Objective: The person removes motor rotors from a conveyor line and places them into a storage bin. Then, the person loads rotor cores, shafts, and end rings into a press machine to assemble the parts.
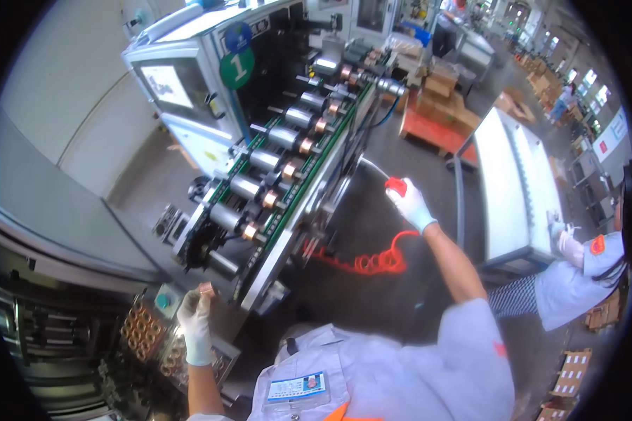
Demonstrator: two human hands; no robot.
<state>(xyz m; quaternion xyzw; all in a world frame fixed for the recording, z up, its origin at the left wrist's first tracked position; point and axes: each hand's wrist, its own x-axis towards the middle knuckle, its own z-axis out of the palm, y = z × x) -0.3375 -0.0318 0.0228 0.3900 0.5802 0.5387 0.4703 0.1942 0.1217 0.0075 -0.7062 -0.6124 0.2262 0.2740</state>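
Observation:
My left hand (194, 328), in a white glove, pinches a small copper ring-shaped part (207, 288) by the near end of the conveyor. Beside it lie several copper rings (142, 331) on a tray. My right hand (412, 206), also gloved, is closed around a red air blow gun (396, 186). The gun's thin metal nozzle (373, 167) points toward the conveyor's side. A coiled red hose (379, 264) hangs below. On the green-edged conveyor (303, 184) sit several silver motor rotors (265, 160) with copper commutators (270, 199).
A machine cabinet with a screen (167, 88) stands behind the conveyor. To the right is a white-topped bench (509, 189), with a co-worker's gloved hand (569, 242) at its edge. Cardboard boxes (440, 78) rest on a red pallet (428, 125) farther back.

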